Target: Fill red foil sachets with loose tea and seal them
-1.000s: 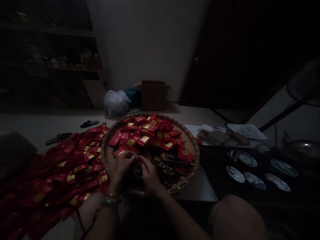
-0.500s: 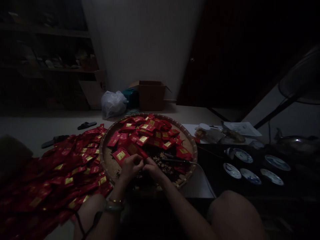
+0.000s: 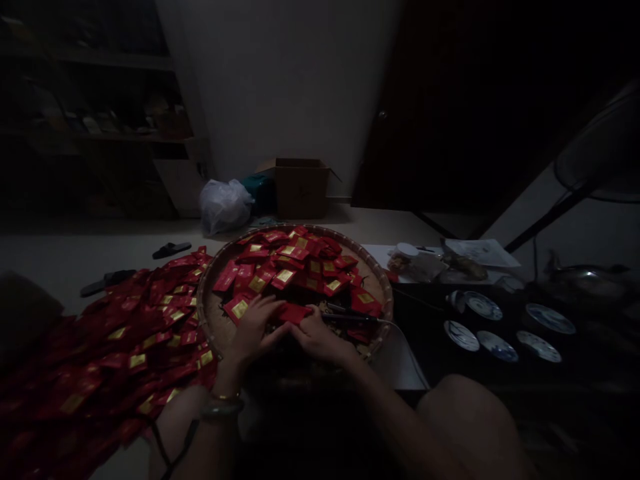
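Observation:
Over the near side of a round woven bamboo tray, both my hands are on a small red packet. My right hand pinches its right end. My left hand is closed about the left end, thumb below and fingers above. Red packets with gold labels are heaped on the far part of the tray. Just right of my right hand lies a dark, slim, corded tool, perhaps a heat-sealing clamp. Dark loose leaf-like bits show beneath it; dim light hides detail.
A large spread of red packets covers the floor at left, near slippers. Blue-and-white dishes stand on the dark table at right. A cardboard box and a white plastic bag sit by the wall.
The red packet has turned from slanting to lying level between my hands. My left fingers have opened out from a tight pinch and now lie along it. The view has shifted slightly.

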The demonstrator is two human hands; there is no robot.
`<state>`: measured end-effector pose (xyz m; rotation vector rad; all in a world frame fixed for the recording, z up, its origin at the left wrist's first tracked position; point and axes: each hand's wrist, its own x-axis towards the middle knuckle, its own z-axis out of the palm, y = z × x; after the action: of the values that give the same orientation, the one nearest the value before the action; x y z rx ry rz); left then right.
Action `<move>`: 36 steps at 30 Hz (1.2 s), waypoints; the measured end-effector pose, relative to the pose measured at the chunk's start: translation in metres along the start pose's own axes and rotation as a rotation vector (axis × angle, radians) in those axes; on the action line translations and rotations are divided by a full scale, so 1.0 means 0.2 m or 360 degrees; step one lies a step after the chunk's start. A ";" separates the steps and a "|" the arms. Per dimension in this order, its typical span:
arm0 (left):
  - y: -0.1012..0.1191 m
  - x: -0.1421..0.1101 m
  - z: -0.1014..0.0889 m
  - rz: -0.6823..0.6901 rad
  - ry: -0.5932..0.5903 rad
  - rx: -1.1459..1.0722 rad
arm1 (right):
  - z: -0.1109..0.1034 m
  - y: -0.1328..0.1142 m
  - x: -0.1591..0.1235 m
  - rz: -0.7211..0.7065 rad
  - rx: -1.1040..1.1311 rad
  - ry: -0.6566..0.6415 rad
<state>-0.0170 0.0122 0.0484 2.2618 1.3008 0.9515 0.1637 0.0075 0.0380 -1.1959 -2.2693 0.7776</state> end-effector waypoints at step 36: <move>-0.09 0.03 0.19 -0.0367 -0.0132 -0.0466 | -0.24 -0.13 0.06 -0.0138 0.0353 -0.0441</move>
<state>0.0012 0.0274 0.0140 1.8661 1.2612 0.8903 0.1719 0.0185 0.0920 -0.9302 -2.3552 1.1885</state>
